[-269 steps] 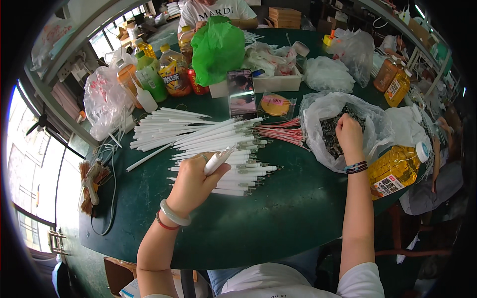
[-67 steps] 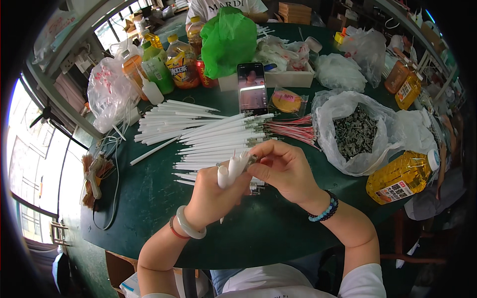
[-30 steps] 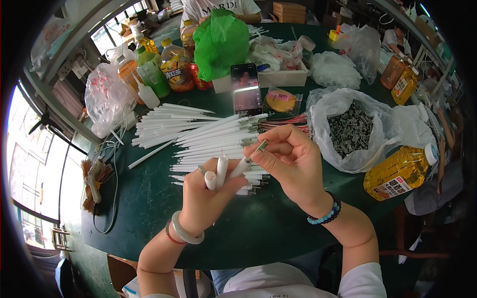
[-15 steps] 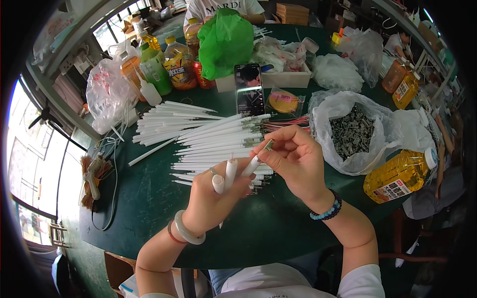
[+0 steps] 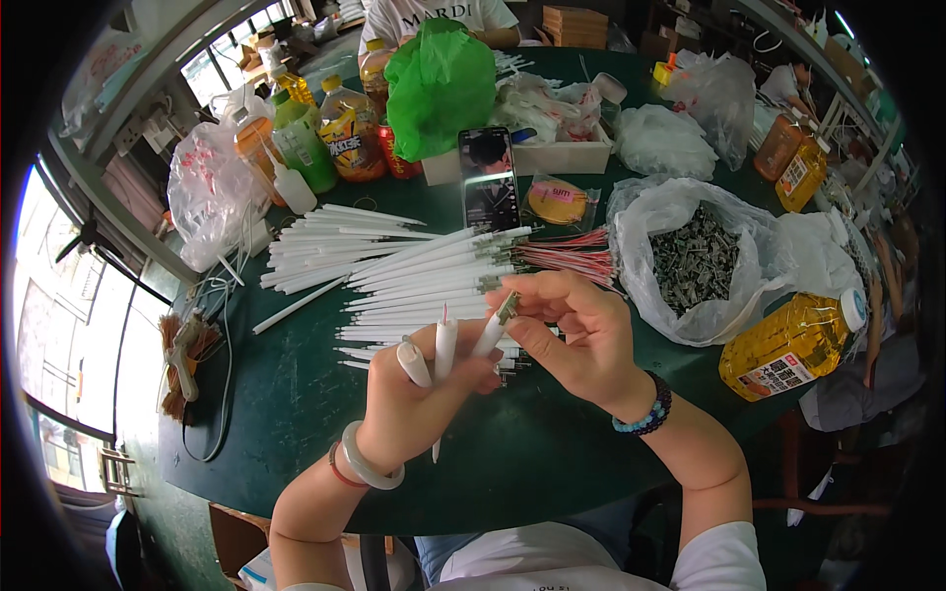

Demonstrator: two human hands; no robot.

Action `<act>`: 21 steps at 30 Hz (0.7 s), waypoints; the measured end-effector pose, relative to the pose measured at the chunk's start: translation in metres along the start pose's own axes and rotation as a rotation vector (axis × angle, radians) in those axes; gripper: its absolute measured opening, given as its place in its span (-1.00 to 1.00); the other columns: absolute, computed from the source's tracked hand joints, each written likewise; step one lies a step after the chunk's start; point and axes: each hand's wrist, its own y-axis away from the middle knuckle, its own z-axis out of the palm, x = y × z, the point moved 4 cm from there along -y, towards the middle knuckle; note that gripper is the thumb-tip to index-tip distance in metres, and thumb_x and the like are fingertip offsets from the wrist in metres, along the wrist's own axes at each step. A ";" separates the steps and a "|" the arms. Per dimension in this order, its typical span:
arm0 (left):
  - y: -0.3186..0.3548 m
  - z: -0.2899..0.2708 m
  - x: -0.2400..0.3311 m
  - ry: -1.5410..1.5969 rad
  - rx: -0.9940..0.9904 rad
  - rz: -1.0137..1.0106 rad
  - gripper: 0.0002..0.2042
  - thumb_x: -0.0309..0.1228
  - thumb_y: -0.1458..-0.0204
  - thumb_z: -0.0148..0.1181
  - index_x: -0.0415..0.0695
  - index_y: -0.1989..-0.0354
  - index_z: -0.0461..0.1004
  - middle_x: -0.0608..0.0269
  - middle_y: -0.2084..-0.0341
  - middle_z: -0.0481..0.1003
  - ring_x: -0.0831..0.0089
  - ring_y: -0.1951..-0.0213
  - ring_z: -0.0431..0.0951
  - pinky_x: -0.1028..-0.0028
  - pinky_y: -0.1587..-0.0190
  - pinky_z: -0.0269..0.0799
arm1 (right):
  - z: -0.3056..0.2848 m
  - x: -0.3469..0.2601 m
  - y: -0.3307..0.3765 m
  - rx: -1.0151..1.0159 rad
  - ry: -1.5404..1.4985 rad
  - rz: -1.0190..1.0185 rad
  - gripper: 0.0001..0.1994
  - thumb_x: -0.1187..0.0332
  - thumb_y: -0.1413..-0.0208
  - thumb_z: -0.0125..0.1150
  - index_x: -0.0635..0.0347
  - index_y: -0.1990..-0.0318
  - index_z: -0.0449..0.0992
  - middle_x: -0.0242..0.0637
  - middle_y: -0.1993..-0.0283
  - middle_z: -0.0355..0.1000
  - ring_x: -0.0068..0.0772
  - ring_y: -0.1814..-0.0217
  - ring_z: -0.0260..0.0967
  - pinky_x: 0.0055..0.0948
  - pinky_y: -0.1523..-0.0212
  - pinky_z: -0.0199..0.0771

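My left hand (image 5: pixel 409 399) is closed around three slim white plastic tubes. One tube (image 5: pixel 445 345) has thin reddish wires at its top, and a thin tip pokes out below my palm. Another tube (image 5: pixel 415 364) tilts left, its end toward me. The third tube (image 5: pixel 488 337) leans right, with a small greenish-metallic piece (image 5: pixel 508 303) at its upper end. My right hand (image 5: pixel 581 340) has its thumb and index finger around that piece; the fingers partly hide the contact. Behind my hands, many white tubes (image 5: pixel 414 281) lie in a fanned pile, several with metal-looking ends.
Red and white wires (image 5: pixel 572 256) lie beside a clear bag (image 5: pixel 631 231) of small dark metallic pieces. A phone (image 5: pixel 490 197) stands upright against a white box (image 5: pixel 562 158). An oil bottle (image 5: pixel 778 345) lies at right. Drink bottles (image 5: pixel 350 138) and a green bag (image 5: pixel 439 89) stand behind; a person sits across.
Both hands have shifted slightly left with the tubes. The small piece now sits in line with its tube's end, and my right thumb has slid down a little from it.
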 end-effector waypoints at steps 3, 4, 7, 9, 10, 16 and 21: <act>-0.001 0.001 0.003 0.195 0.019 -0.049 -0.77 -0.61 0.02 -0.01 -0.44 0.17 0.30 0.02 0.40 0.46 0.39 0.41 0.52 0.51 0.33 0.48 | 0.006 -0.003 0.000 0.008 -0.056 0.042 -0.60 0.54 0.05 0.13 0.31 0.01 0.24 -0.16 0.21 0.39 -0.49 0.21 0.38 -0.56 0.17 0.39; -0.001 0.001 0.003 0.226 0.032 -0.042 -0.78 -0.60 0.00 -0.04 -0.41 0.16 0.31 0.05 0.38 0.46 0.42 0.40 0.52 0.53 0.33 0.47 | 0.007 -0.002 0.001 0.027 -0.139 0.110 -0.61 0.58 0.05 0.10 0.32 0.01 0.21 -0.13 0.17 0.37 -0.50 0.18 0.37 -0.58 0.15 0.36; 0.000 -0.001 0.003 0.246 0.019 -0.031 -0.78 -0.59 -0.02 -0.09 -0.39 0.14 0.30 0.07 0.35 0.47 0.45 0.39 0.51 0.55 0.32 0.45 | 0.008 0.000 0.000 0.002 -0.254 0.126 -0.57 0.59 0.04 0.10 0.30 -0.03 0.17 -0.13 0.16 0.36 -0.49 0.18 0.36 -0.57 0.13 0.35; -0.001 -0.001 0.004 0.235 -0.006 -0.027 -0.78 -0.59 -0.03 -0.11 -0.39 0.14 0.29 0.07 0.35 0.46 0.45 0.39 0.51 0.55 0.31 0.45 | 0.007 0.000 0.000 0.007 -0.209 0.081 -0.58 0.57 0.05 0.11 0.27 -0.02 0.21 -0.17 0.20 0.38 -0.50 0.21 0.38 -0.56 0.16 0.38; -0.001 0.000 0.005 0.228 -0.012 -0.007 -0.78 -0.59 -0.03 -0.12 -0.38 0.14 0.29 0.07 0.37 0.46 0.45 0.39 0.51 0.54 0.31 0.45 | 0.007 -0.002 0.000 0.012 -0.164 0.037 -0.59 0.55 0.06 0.12 0.23 -0.01 0.24 -0.21 0.24 0.40 -0.51 0.24 0.39 -0.54 0.19 0.41; -0.002 -0.004 0.005 0.234 -0.058 -0.046 -0.79 -0.56 -0.04 -0.12 -0.37 0.15 0.29 0.10 0.41 0.46 0.48 0.42 0.50 0.56 0.32 0.44 | 0.008 -0.012 0.000 0.040 0.101 -0.107 -0.67 0.55 0.07 0.13 0.23 0.07 0.33 -0.23 0.30 0.43 -0.49 0.27 0.43 -0.55 0.23 0.43; -0.002 -0.003 0.003 0.286 -0.093 -0.063 -0.78 -0.55 -0.03 -0.09 -0.35 0.14 0.29 0.13 0.43 0.46 0.50 0.43 0.49 0.58 0.34 0.42 | 0.008 -0.020 -0.002 0.045 0.121 -0.083 -0.69 0.54 0.08 0.15 0.24 0.12 0.35 -0.22 0.30 0.43 -0.47 0.27 0.44 -0.55 0.25 0.44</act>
